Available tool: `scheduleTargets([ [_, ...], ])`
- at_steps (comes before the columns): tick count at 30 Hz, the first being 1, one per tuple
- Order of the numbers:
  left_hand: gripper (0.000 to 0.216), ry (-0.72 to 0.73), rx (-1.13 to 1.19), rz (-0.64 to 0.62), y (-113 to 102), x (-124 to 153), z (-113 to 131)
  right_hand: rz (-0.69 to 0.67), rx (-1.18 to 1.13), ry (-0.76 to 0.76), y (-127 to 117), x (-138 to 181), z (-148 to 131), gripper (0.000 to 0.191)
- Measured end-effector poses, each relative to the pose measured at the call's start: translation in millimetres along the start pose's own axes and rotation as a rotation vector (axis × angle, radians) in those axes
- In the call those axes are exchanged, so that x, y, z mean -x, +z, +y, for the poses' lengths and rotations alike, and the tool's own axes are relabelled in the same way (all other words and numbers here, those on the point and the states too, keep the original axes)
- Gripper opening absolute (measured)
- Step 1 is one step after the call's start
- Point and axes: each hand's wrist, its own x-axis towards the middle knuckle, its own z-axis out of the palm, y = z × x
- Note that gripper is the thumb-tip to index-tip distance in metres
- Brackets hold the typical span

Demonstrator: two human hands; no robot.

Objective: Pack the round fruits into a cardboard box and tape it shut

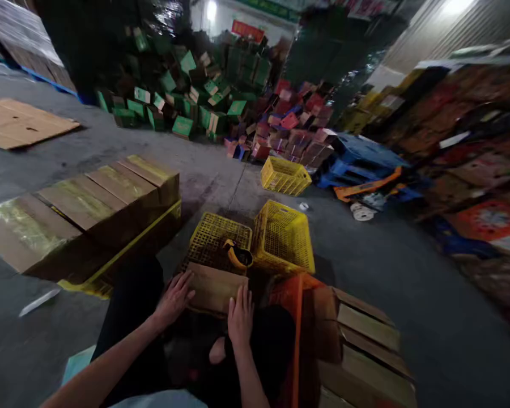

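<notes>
A small brown cardboard box [215, 288] sits in front of me, between my knees. My left hand [176, 296] grips its left end, with the fingers over the top edge. At the right end my right hand [240, 314] presses on the box, its fingers stretched along the top. Just beyond the box, a yellow-and-black tool that looks like a tape dispenser [238, 255] lies on a yellow plastic crate [219, 229], which seems to be upside down. The underside of the box is hidden.
Taped cartons [97, 201] fill a yellow crate at left. More cartons [368, 345] stand in an orange crate [298, 334] at right. Two yellow crates [284, 235] stand ahead. Behind are piled green boxes [182, 126], red boxes [289, 120], blue pallets [361, 156] and an orange pallet jack [368, 187].
</notes>
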Motion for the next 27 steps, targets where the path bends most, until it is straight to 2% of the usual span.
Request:
scheduleTargets([
  [8, 0.080, -0.016, 0.021, 0.088, 9.1, 11.3, 26.1, 0.062, 0.050, 0.030, 2.3, 5.7, -18.9, 0.064],
  [13, 0.083, -0.018, 0.037, 0.037, 9.5, 10.3, 29.0, 0.087, 0.048, -0.036, 9.7, 9.3, -39.8, 0.061],
  [21, 0.082, 0.006, 0.118, -0.039, 6.9, 12.6, 23.8, 0.045, -0.062, -0.126, 14.2, 24.1, -76.8, 0.053],
  [27, 0.081, 0.055, 0.150, -0.094, 0.4, 16.5, 17.5, 0.007, -0.101, -0.192, 1.2, 28.8, -79.5, 0.050],
])
